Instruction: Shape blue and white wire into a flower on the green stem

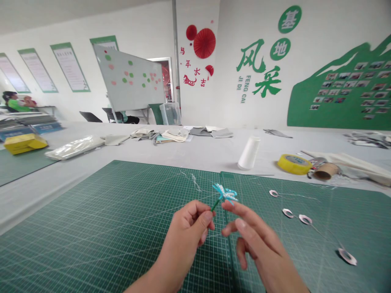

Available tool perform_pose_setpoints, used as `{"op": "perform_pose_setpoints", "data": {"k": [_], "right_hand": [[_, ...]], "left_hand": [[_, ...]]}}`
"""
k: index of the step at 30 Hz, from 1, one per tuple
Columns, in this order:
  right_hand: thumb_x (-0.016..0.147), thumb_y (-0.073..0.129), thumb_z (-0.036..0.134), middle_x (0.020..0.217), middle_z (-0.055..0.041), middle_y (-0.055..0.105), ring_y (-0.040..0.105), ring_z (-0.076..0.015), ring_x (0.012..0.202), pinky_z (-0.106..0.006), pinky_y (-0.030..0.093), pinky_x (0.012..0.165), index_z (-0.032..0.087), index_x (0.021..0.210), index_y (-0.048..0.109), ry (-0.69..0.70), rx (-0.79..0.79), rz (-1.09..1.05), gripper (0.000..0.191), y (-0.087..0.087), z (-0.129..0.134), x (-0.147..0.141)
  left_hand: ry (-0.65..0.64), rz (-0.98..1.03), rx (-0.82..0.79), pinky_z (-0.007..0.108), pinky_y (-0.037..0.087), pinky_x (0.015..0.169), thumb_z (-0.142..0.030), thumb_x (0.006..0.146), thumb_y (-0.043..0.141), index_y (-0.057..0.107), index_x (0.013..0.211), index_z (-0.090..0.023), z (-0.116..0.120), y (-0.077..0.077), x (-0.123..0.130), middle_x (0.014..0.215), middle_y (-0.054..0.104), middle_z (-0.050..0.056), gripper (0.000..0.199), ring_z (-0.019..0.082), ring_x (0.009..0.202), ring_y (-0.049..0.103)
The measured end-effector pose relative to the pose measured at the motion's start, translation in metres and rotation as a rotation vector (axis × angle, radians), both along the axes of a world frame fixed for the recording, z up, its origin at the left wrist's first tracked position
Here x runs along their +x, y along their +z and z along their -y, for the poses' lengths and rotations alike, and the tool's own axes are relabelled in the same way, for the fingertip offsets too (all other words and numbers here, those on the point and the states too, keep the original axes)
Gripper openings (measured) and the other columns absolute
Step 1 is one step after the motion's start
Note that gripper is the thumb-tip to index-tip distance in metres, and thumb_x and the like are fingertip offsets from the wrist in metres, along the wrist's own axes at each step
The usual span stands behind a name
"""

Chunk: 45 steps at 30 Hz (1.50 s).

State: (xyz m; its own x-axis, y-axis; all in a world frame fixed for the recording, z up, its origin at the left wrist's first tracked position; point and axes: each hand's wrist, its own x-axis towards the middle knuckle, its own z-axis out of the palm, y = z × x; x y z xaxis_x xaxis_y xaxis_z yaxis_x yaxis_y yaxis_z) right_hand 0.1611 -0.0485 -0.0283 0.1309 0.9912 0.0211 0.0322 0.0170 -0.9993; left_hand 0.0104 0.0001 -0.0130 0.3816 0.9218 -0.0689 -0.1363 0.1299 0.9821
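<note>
Bin: clear plastic, standing beyond the far edge of the table; contents cannot be made out.
Craft flower: blue-and-white twisted tuft on a thin green stem, held upright in the air above the mat, between the two hands.
Left hand: closed in a pinch, thumb and fingers gripping the lower stem.
Right hand: open, fingers spread, just beside the tuft; the index fingertip lies just under it, contact unclear.
Mat: green gridded cutting mat, beneath both hands.
Loops: four small silvery ovals joined by fine wire, lying on the mat to the right of the right hand.
Table: white top bearing the mat.
Items beyond mat: Thread cone, white; Tape, yellow roll; Tube, cardboard, lying beside the tape.
Far left: Bag, clear plastic; Box, yellow.
Co-worker: seated well apart at far left, in a green top.
</note>
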Motion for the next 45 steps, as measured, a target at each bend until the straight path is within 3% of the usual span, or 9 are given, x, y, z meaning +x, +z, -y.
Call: {"op": "perform_pose_setpoints", "data": {"k": [2,4,6,9,20,28,34,41,45], "right_hand": [[0.082,0.056,0.046,0.088,-0.0053,0.061,0.058,-0.0169,0.065,-0.024,0.045,0.041,0.022,0.122,0.047,0.124,-0.008,-0.113,0.047,-0.003,0.000,-0.009],[0.078,0.063,0.043,0.075,-0.0016,0.061,0.060,-0.0168,0.063,-0.023,0.046,0.044,0.021,0.112,0.054,0.166,-0.027,-0.117,0.041,-0.005,-0.001,-0.014],[0.079,0.063,0.042,0.059,0.0037,0.055,0.054,-0.0114,0.049,-0.022,0.044,0.044,0.019,0.090,0.061,0.118,-0.048,-0.042,0.026,-0.006,0.000,-0.014],[0.081,0.059,0.046,0.055,0.0049,0.051,0.048,-0.0087,0.044,-0.021,0.040,0.044,0.018,0.072,0.061,0.031,-0.046,0.092,0.029,-0.002,0.003,-0.009],[0.088,0.047,0.047,0.055,0.0055,0.049,0.049,-0.0124,0.047,-0.023,0.040,0.044,0.023,0.077,0.059,-0.023,0.003,0.350,0.029,-0.002,0.006,-0.004],[0.088,0.054,0.021,0.066,0.0000,0.064,0.059,-0.0146,0.055,-0.026,0.045,0.055,0.021,0.089,0.064,-0.229,0.647,0.969,0.011,-0.002,0.015,0.003],[0.086,0.055,0.012,0.065,-0.0025,0.066,0.055,-0.0192,0.063,-0.035,0.038,0.065,0.017,0.093,0.068,-0.114,0.931,1.319,0.015,0.009,0.017,0.013],[0.086,0.052,0.014,0.061,-0.0010,0.057,0.046,-0.0188,0.063,-0.036,0.032,0.065,0.020,0.072,0.066,-0.076,0.847,1.110,0.021,0.046,0.002,0.007],[0.081,0.061,0.014,0.065,0.0020,0.055,0.048,-0.0172,0.067,-0.033,0.033,0.065,0.022,0.067,0.062,0.085,0.609,0.954,0.015,0.056,-0.013,0.017]], "left_hand": [[-0.020,-0.022,0.003,0.020,0.027,0.046,-0.028,0.085,0.056,0.056,0.079,-0.016,0.001,0.000,0.001,0.064,0.055,-0.004,0.013,0.006,0.049,0.036],[-0.028,-0.032,-0.005,0.020,0.028,0.047,-0.028,0.084,0.057,0.056,0.079,-0.016,0.002,0.001,0.001,0.065,0.055,-0.004,0.013,0.006,0.049,0.037],[-0.024,-0.036,-0.010,0.020,0.027,0.047,-0.028,0.084,0.057,0.055,0.079,-0.016,0.002,0.001,0.001,0.065,0.055,-0.004,0.012,0.006,0.048,0.036],[-0.023,-0.041,0.001,0.020,0.026,0.047,-0.026,0.085,0.055,0.055,0.079,-0.016,0.002,0.003,0.001,0.066,0.054,-0.004,0.012,0.006,0.049,0.035],[-0.042,0.041,-0.023,0.019,0.028,0.048,-0.021,0.084,0.054,0.057,0.087,-0.015,0.001,0.003,0.002,0.072,0.054,-0.003,0.007,0.005,0.052,0.037],[0.003,-0.196,0.030,0.021,0.028,0.045,-0.024,0.080,0.059,0.065,0.086,-0.015,-0.004,0.001,0.000,0.054,0.048,-0.006,0.012,0.008,0.049,0.039],[0.025,-0.345,0.164,0.024,0.039,0.053,-0.019,0.076,0.061,0.068,0.074,-0.016,-0.004,0.003,-0.002,0.062,0.059,-0.002,0.007,0.011,0.055,0.049],[-0.042,-0.535,0.500,0.025,0.041,0.064,-0.015,0.079,0.062,0.073,0.073,-0.022,-0.001,0.005,-0.008,0.070,0.066,-0.002,0.014,0.013,0.067,0.057],[-0.148,-0.581,0.599,0.024,0.041,0.066,-0.010,0.078,0.063,0.074,0.076,-0.022,-0.001,0.006,-0.010,0.071,0.068,-0.003,0.017,0.012,0.069,0.060]]}}
